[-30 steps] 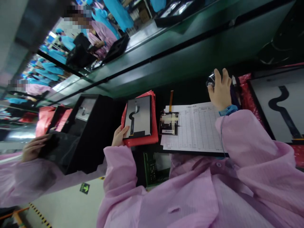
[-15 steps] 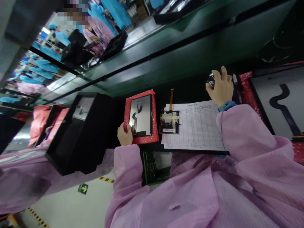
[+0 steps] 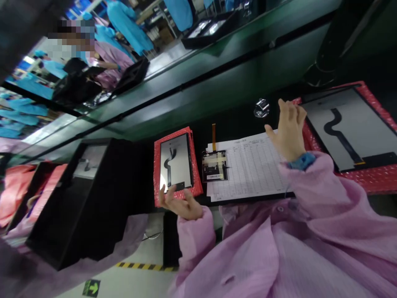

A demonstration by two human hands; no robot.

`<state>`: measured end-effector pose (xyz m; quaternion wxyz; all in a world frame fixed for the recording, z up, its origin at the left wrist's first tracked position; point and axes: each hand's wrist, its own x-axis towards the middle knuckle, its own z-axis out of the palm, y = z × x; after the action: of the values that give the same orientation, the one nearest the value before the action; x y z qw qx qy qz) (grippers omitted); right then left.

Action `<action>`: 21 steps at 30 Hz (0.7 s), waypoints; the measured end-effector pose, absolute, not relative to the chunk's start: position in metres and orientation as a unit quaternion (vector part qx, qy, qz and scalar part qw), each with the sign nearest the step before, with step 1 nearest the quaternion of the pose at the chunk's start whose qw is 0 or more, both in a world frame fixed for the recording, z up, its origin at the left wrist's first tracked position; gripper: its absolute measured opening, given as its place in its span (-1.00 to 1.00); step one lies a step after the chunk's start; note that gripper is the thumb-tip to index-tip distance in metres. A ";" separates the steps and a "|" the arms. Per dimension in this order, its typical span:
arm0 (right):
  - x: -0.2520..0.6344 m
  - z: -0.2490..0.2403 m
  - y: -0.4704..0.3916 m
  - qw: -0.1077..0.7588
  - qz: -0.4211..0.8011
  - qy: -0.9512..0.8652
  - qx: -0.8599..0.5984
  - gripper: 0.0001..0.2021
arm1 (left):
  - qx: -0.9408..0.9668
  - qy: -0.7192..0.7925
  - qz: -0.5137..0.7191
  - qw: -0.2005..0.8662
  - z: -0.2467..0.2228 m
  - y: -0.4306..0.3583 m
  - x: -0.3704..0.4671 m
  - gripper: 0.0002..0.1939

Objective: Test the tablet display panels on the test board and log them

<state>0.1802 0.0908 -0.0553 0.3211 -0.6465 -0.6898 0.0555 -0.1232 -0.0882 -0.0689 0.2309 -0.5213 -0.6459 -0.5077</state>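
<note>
The left hand (image 3: 186,207) is spread, fingers loosely curled over the lower edge of the smaller grey rectangular panel with a black border (image 3: 182,159); whether the fingertips touch it cannot be told. The right hand (image 3: 289,134), with a blue band (image 3: 302,161) at its wrist, is also spread and pinches nothing visible, raised by the right end of the white printed table sheets (image 3: 254,167).

The smaller panel lies face up on red bubble wrap (image 3: 157,165), with a curved black ribbon cable (image 3: 168,166) across it. Handling it well would mean taking it by its edges or through the wrap, keeping fingers off the grey face, and supporting it evenly so that it does not flex. The cable looks easy to snag or crease, so it should be left slack.

Just beside the wrap, a square black-framed part with pale tape (image 3: 215,165) overlaps the left end of the sheets, its thin orange flat cable (image 3: 214,136) reaching over the dark counter (image 3: 237,124); sleeves are best kept off that cable.

Farther out, a clear shiny round object (image 3: 262,108) stands beyond the sheets. To the right, a larger grey panel (image 3: 359,124) lies on more red wrap (image 3: 372,180); to the left is a deep black box (image 3: 102,198).
</note>
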 end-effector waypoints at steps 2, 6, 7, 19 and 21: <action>0.196 -0.055 0.050 0.315 0.044 -0.685 -0.655 -0.30 | -0.586 -0.610 -0.515 0.135 -0.072 -0.086 -0.087 -0.70; 0.231 -0.067 -0.029 0.290 0.030 -0.674 -0.679 -0.44 | -0.672 -0.530 -0.506 -0.109 -0.077 -0.082 -0.025 -0.73; 0.239 -0.071 -0.045 0.283 0.023 -0.666 -0.690 -0.47 | -0.677 -0.516 -0.496 -0.173 -0.077 -0.082 -0.011 -0.75; 0.291 -0.113 -0.093 0.326 -0.132 -0.567 -0.745 -0.71 | -0.496 -0.361 -0.339 -0.713 -0.077 -0.039 0.110 -0.54; 0.295 -0.113 -0.091 0.339 -0.148 -0.564 -0.738 -0.68 | -0.474 -0.362 -0.318 -0.737 -0.076 -0.033 0.122 -0.43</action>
<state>0.2950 -0.0905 -0.1135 0.3390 -0.7381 -0.5643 -0.1477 0.1216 -0.0329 -0.0756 -0.7370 -0.4741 -0.3620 -0.3178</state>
